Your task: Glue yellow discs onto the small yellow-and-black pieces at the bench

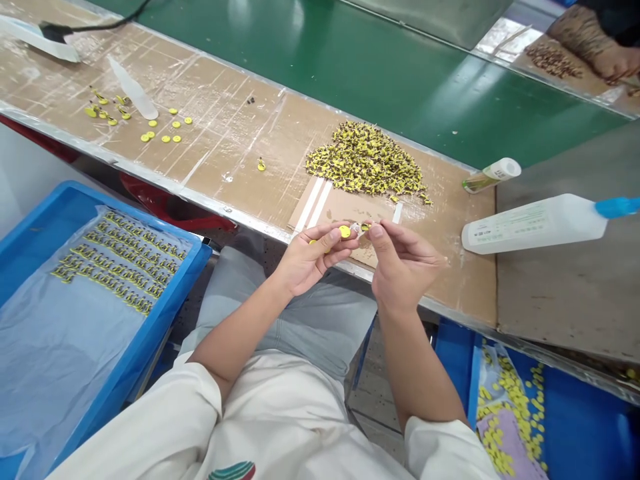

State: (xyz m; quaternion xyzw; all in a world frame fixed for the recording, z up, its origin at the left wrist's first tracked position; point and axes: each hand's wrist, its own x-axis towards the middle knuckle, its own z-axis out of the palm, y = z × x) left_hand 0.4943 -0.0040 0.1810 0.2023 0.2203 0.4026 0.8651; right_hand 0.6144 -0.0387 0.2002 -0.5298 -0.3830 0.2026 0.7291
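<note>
Pinching a yellow disc point(345, 231) between thumb and fingertips, the left hand point(310, 257) is closed on it at the near edge of the cardboard-covered workbench point(235, 143); the right hand point(400, 263) meets it, fingertips closed on a small dark-and-yellow part point(365, 227). Just beyond lies a heap of yellow-black parts point(366, 160). Loose yellow discs point(167, 128) are scattered toward the far left. Two white bottles point(535, 223) lie on their sides at the right. A green conveyor belt point(400, 73) runs behind. A blue tray point(75, 293) with rowed parts stands lower left; another person's hand point(617, 63) works at the far right corner.
</note>
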